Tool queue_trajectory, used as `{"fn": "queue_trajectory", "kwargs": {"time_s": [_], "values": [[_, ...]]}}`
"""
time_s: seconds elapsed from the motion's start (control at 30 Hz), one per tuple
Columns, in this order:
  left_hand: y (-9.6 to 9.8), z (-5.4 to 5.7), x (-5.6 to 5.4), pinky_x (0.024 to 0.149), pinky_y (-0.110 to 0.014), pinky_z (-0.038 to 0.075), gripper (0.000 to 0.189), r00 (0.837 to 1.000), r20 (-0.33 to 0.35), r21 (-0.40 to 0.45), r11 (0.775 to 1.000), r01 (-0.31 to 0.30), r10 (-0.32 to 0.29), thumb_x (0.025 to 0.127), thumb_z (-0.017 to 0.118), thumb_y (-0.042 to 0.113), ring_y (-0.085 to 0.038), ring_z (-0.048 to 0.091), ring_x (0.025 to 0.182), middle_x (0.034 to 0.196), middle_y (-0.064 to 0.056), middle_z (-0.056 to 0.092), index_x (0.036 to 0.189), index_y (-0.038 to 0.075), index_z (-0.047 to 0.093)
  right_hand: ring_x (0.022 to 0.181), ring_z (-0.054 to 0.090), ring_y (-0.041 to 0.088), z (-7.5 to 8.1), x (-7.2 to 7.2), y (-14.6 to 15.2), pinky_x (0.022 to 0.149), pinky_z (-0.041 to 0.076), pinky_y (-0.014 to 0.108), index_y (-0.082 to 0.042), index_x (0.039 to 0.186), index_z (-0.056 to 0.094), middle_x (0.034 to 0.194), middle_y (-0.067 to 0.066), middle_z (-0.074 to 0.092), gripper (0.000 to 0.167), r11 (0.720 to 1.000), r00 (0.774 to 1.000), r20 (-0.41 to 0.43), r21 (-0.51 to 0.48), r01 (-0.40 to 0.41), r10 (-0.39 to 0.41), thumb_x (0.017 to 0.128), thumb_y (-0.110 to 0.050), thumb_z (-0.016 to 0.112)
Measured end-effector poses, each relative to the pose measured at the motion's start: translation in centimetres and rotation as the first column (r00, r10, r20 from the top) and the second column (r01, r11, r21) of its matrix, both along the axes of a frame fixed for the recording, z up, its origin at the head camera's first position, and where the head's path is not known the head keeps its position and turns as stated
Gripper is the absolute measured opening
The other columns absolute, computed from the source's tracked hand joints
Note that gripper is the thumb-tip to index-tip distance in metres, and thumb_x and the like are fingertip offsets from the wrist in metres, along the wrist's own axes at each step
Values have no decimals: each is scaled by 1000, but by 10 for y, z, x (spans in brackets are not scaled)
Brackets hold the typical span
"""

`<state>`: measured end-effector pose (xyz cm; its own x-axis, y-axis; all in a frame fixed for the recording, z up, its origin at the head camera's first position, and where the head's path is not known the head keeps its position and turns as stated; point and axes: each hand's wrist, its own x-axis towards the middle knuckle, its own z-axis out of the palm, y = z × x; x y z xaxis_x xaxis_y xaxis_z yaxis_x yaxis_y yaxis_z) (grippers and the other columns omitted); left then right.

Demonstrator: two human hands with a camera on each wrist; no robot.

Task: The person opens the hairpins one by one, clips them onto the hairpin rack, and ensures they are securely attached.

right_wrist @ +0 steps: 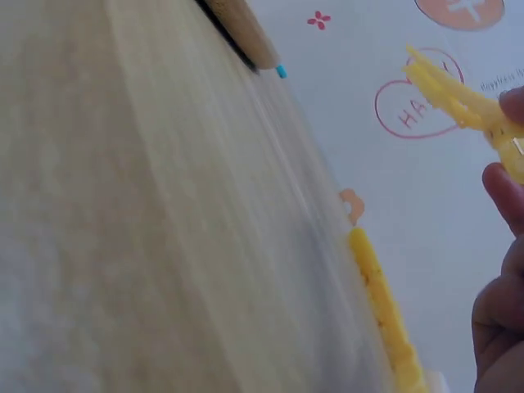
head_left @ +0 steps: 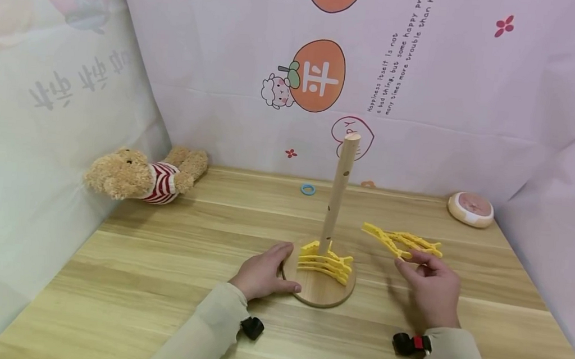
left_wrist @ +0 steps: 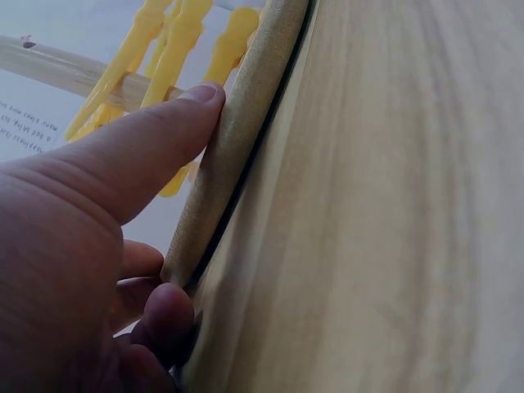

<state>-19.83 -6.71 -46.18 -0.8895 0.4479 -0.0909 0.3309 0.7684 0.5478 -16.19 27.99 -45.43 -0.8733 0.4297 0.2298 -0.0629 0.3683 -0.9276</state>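
Observation:
A wooden stand has an upright post on a round base. Several yellow hair clips sit low around the post, one above another. My left hand holds the base's left rim; in the left wrist view the thumb lies on top and the other fingers curl at the edge. To the right of the stand, my right hand pinches one yellow hair clip between thumb and fingertips, above the table. Just behind that hand more yellow clip lies on the table, partly overlapped in view.
A teddy bear in a striped top lies at the back left. Behind the post is a small blue ring. A round pink-and-white object stands at the back right corner. Printed cloth walls the wooden table.

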Motion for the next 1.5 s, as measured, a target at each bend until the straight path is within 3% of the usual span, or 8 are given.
{"fn": "queue_trajectory", "kwargs": {"time_s": [0.23,0.73,0.93,1.13,1.37,1.5], "values": [[0,0,0,114,-51,36,97,1000,0,15,1000,-7,7,80,77,60,-29,37,145,160,-5,36,155,10,39,59,43,9,5,6,-9,49,37,21,-1,99,75,77,-5,65,28,996,995,-22,15,-92,93,78,-13,88],[0,2,1,114,-50,36,97,1000,-2,11,1000,-4,4,81,77,60,-29,37,145,161,-5,36,155,11,38,62,45,8,11,11,-16,50,40,24,-1,102,75,81,-5,66,28,964,965,-23,35,-262,263,79,-12,87],[0,2,2,114,-52,35,97,1000,6,10,1000,-12,12,81,77,59,-29,37,145,161,-4,35,156,12,38,58,44,10,11,12,-22,46,39,26,-3,102,76,70,-1,58,27,947,949,-12,69,-314,316,79,-13,87],[-1,0,1,114,-52,35,97,1000,7,9,1000,-17,17,81,77,59,-29,37,145,161,-3,35,156,12,38,57,43,10,11,12,-24,45,38,27,-5,103,76,66,-2,52,27,946,948,-5,67,-317,318,79,-13,87],[-2,0,0,114,-52,35,97,1000,7,17,1000,-14,14,81,77,60,-29,37,145,161,-3,35,156,12,38,52,41,10,12,12,-32,43,36,29,-3,104,76,63,1,57,28,920,920,-41,62,-387,390,79,-9,87],[-2,-1,0,114,-51,35,97,1000,3,17,1000,-6,6,81,77,60,-28,36,145,161,-4,35,156,12,38,52,42,9,13,13,-38,43,37,28,-6,103,77,61,0,54,27,916,917,-38,84,-392,396,78,-11,87]]}}
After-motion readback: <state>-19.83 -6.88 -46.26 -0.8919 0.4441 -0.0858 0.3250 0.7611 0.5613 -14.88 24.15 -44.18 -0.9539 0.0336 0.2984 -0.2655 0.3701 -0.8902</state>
